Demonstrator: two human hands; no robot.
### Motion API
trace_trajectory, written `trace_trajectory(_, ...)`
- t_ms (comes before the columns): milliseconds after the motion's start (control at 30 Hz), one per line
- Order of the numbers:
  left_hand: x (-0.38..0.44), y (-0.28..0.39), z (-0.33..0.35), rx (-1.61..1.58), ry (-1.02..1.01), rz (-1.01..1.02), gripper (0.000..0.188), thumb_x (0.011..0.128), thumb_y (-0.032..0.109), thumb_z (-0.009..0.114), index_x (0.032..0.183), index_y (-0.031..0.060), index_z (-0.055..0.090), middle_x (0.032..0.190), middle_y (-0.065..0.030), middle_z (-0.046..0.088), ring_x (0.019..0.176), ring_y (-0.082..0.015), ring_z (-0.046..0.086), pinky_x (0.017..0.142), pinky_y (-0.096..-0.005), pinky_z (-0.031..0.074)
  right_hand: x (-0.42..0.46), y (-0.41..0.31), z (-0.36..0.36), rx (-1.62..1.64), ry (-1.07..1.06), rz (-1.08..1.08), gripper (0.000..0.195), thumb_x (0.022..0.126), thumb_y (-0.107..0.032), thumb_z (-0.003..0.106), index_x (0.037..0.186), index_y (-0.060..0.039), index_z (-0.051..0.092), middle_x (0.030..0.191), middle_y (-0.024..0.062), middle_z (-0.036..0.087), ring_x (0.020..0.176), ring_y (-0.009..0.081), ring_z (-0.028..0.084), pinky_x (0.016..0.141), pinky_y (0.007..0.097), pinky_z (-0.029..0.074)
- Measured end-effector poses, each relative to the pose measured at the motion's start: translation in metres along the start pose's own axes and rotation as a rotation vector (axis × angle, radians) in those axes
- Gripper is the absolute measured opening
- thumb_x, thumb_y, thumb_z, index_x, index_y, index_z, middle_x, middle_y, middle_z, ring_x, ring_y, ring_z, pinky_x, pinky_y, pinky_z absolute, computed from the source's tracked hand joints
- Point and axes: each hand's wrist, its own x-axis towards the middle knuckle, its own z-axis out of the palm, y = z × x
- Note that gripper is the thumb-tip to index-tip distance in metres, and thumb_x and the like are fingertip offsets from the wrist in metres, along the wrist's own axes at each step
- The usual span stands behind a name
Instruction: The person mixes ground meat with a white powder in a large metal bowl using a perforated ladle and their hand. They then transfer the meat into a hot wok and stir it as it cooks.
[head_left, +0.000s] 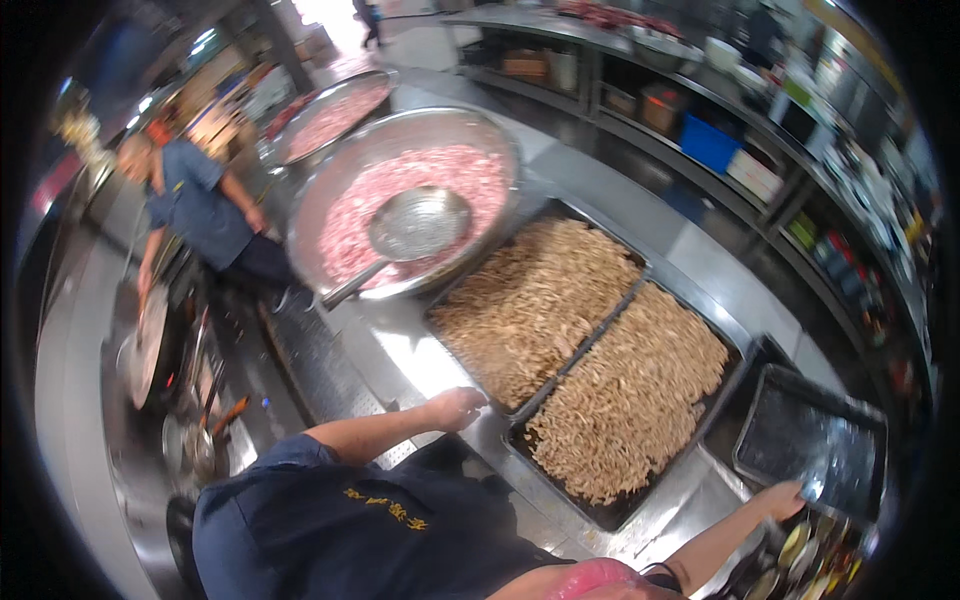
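Note:
My right hand (784, 500) grips the near edge of a dark rectangular metal tray (814, 442), whose shiny bottom reflects the light. That tray sits tilted to the right of two dark trays side by side, both spread with pale brown strips of food, perhaps cooked shredded meat: a farther layer (540, 300) and a nearer layer (637, 390). Close to the left edge of the farther tray is my left hand (454, 409), fingers partly curled. Blur hides whether it touches the rim. Another dark tray (739, 409) lies partly under the one I grip.
A large metal bowl of pink minced meat (420, 169) holds a big ladle (420, 223); another bowl of meat (337, 120) stands behind. At left, a co-worker (202, 199) tends a wok (150, 345). Utensils (202, 442) lie nearby. Seasoning containers (806, 559) stand lower right; shelving (600, 82) lines the back.

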Motion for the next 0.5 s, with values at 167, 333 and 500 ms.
trace_trajectory(167,0.078,0.021,0.025,0.103,-0.164,-0.066,0.027,0.097,0.032,0.063,0.103,0.0073,0.072,0.103,-0.0216,0.076,0.1,-0.0442,0.072,0.087,-0.0548,0.058,0.016,-0.066,-0.15,0.236,0.006,0.298,0.021,0.085,-0.018,0.065,0.086,0.0023,0.059,0.088,0.0153,0.063,0.08,0.0307,0.052,0.08,0.0463,0.049)
trace_trajectory(333,0.1,0.055,0.027,0.209,-0.134,0.08,0.041,0.091,0.044,0.075,0.105,0.0054,0.077,0.102,-0.0238,0.076,0.101,-0.0442,0.073,0.089,-0.054,0.059,-0.048,0.024,-0.338,0.142,-0.127,0.382,0.033,0.077,-0.018,0.062,0.102,0.0046,0.059,0.098,0.0127,0.06,0.092,0.0284,0.052,0.086,0.0412,0.047)
trace_trajectory(500,0.108,0.077,0.038,0.386,-0.352,-0.054,0.048,0.09,0.048,0.076,0.112,0.0052,0.078,0.112,-0.0228,0.076,0.112,-0.0421,0.072,0.1,-0.0514,0.058,-0.171,0.168,-0.478,0.356,-0.064,0.539,0.019,0.077,-0.008,0.061,0.094,-0.0074,0.056,0.095,0.0033,0.053,0.09,0.0227,0.052,0.086,0.0381,0.047)
